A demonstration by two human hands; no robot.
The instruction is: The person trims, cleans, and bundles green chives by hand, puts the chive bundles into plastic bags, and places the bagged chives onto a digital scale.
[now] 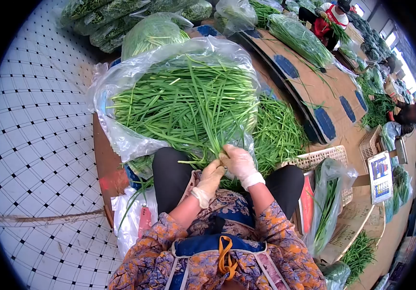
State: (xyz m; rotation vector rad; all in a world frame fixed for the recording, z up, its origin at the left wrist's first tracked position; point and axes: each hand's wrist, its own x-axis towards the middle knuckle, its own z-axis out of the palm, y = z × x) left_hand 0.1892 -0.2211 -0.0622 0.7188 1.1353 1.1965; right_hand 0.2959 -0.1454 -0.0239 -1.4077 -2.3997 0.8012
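Long green garlic chives (pixel 184 106) lie heaped in a big open clear plastic bag (pixel 135 145) before my knees. My left hand (pixel 210 182), in a pale thin glove, is closed at the lower end of a small bunch of chives (pixel 213 133). Right beside it, my right hand (pixel 241 165), gloved too, has its fingers closed on the same bunch. The bunch's leaves fan upward over the heap. The stem ends are mostly hidden by my fingers. More loose chives (pixel 278 130) lie to the right of the bag, close to my right knee.
Full bags of greens (pixel 116 21) are stacked at the far left. Brown boards (pixel 309 92) with blue patches extend to the right. A plastic crate (pixel 326 157), a bagged bunch (pixel 326 203) and a scale-like panel (pixel 380 177) stand at right. A co-worker (pixel 329 21) handles greens farther off.
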